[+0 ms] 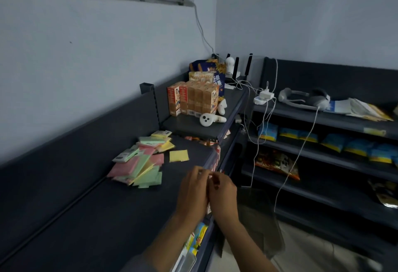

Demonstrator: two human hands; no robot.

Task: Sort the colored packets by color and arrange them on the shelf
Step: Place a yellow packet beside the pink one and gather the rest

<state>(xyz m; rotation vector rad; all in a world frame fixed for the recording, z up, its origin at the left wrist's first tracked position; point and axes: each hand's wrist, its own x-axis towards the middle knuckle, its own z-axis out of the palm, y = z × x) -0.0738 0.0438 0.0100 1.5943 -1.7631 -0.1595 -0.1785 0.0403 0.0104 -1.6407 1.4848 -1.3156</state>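
Dark shelf point(90, 218) under grey wall point(86, 56) bears mixed packets point(141, 159).

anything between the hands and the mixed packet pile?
No. Head view shows only bare dark shelf top between the hands and the packet pile; the lone yellow packet sits off to the side.

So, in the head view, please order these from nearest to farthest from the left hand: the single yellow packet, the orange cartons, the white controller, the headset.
From the left hand:
1. Single yellow packet, just beyond it on the dark shelf.
2. White controller, on the raised shelf behind.
3. Orange cartons, further back there.
4. Headset, far right shelf.
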